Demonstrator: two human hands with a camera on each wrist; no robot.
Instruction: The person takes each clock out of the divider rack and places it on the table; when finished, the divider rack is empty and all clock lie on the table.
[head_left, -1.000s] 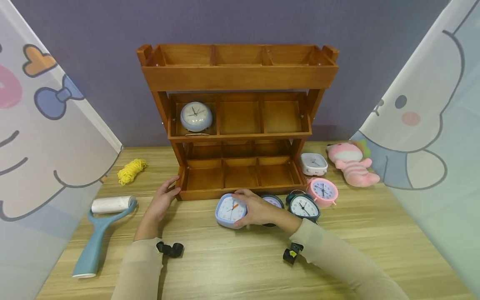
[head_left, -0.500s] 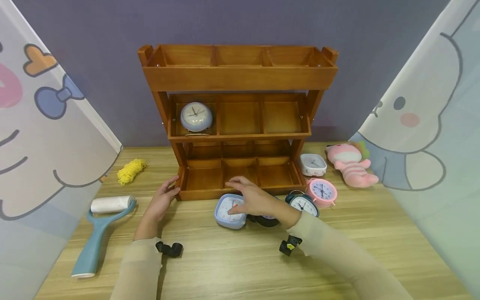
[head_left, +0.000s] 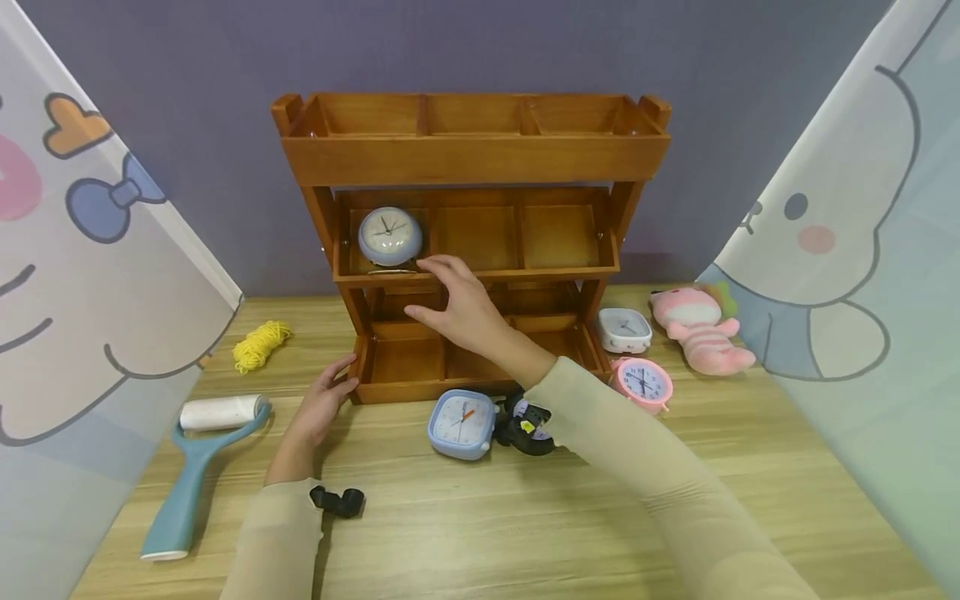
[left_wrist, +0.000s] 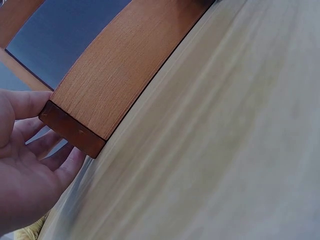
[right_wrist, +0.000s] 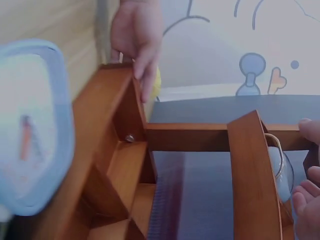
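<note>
A three-tier wooden shelf (head_left: 480, 162) stands against the back wall. Around the left end of its bottom tier, my left hand (head_left: 321, 406) holds with thumb and fingers; the left wrist view shows that hand (left_wrist: 37, 155) at the board's end. My right hand (head_left: 468, 312) hovers before the middle tier, thumb and fingers apart and nothing between them. Just beyond its fingertips, a round blue-rimmed alarm clock (head_left: 389, 237) sits in the middle tier's left compartment. On the table before the shelf lies a light-blue square clock (head_left: 462, 423). Beside it, a dark clock (head_left: 534, 442) is partly hidden by my right wrist.
To the shelf's right are a white clock (head_left: 625, 331), a pink alarm clock (head_left: 642, 385) and a pink striped plush toy (head_left: 703, 329). At left lie a yellow string bundle (head_left: 261, 346) and a lint roller (head_left: 193, 467). Printed curtains flank both sides.
My right hand has let go of the light-blue clock and risen up and leftward to the middle tier. The clock stays on the table. My left hand keeps its place.
</note>
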